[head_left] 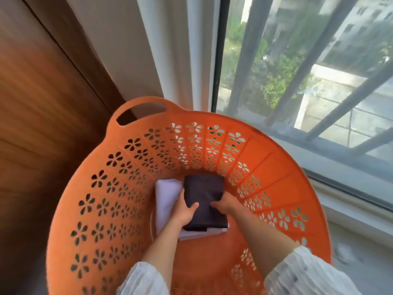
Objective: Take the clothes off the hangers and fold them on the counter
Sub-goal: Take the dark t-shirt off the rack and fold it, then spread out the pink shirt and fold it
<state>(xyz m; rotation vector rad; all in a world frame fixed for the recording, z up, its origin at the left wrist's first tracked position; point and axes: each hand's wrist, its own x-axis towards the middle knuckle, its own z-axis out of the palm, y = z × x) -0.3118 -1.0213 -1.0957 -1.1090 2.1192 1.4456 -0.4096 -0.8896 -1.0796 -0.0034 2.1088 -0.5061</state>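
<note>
From the head camera, both hands reach down into a round orange laundry basket (89,209) whose wall is pierced with flower-shaped holes and which has a loop handle at its far rim. At the bottom lies a folded dark garment (203,194), stacked on a folded white garment (164,196) that shows at its left side and under its near edge. The left hand (183,211) holds the dark garment's left edge, thumb on top and fingers tucked under the side, its grip clamped on the cloth. The right hand (225,204) pinches the same garment near its right edge, fingers curled onto the fabric. Both forearms wear loose white sleeves (306,273). Behind the basket stand a wooden panel (42,103), a pale curtain (161,50) and a barred window (308,60).
</note>
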